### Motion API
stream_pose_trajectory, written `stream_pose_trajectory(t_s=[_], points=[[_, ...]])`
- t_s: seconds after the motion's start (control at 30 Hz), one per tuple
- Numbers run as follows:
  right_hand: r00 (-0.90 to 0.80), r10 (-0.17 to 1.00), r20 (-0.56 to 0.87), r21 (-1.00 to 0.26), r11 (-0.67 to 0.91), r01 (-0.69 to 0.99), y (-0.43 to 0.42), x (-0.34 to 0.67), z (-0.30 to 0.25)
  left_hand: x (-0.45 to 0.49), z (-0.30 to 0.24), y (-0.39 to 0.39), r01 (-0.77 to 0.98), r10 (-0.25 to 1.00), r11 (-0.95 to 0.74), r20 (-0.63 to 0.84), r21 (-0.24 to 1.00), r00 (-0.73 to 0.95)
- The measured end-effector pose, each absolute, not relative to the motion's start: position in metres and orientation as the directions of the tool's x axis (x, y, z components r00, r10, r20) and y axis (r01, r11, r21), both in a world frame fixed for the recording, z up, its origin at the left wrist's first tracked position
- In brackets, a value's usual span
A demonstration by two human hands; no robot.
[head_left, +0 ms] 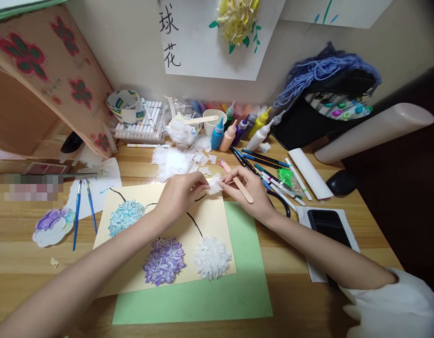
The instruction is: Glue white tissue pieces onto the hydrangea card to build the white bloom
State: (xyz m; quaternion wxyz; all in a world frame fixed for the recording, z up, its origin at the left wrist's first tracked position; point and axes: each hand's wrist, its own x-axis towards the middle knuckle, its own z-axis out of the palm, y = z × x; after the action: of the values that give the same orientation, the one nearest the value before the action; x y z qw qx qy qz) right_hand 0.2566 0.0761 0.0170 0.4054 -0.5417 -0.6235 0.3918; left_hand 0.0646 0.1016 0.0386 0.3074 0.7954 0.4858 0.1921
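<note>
Between my two hands, over the upper right of a cream sheet (125,270), is a small white tissue paper square (214,184). My left hand (183,192) pinches its left side. The right-hand edge of the square is pinched by my right hand (250,195), which also holds a wooden craft stick (238,182) across its fingers. On the cream sheet are a blue paper pompom flower (126,218), a purple one (163,261) and a white one (212,258), with black drawn stems. A green sheet (192,305) lies underneath.
Loose tissue squares (174,162) lie behind my hands. Paint bottles (228,136), a paper cup (214,117) and a bowl (183,134) stand along the wall. Pens (266,159) and a phone (327,225) are at right; paintbrushes (77,213) and a palette (49,234) at left.
</note>
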Motion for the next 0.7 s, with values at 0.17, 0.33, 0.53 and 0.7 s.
stream_pose_trajectory(t_s=[0.17,0.33,0.53,0.7], points=[[-0.054,0.990,0.132,-0.879,0.143,0.455,0.083,0.263,0.006,0.063,0.033,0.105,0.567,0.920,-0.194,-0.052,0.800,0.388],[-0.023,0.980,0.196,-0.827,0.178,0.533,0.082,0.274,0.010,0.064,0.034,0.102,0.440,0.898,0.004,-0.197,0.898,0.393],[-0.317,0.948,0.007,-0.966,0.088,0.243,0.064,0.268,0.023,0.066,0.042,0.089,0.365,0.863,0.176,-0.321,0.914,0.389],[-0.360,0.932,-0.037,-0.967,0.057,0.249,0.057,0.264,0.022,0.063,0.041,0.084,0.324,0.803,0.345,-0.456,0.881,0.385]])
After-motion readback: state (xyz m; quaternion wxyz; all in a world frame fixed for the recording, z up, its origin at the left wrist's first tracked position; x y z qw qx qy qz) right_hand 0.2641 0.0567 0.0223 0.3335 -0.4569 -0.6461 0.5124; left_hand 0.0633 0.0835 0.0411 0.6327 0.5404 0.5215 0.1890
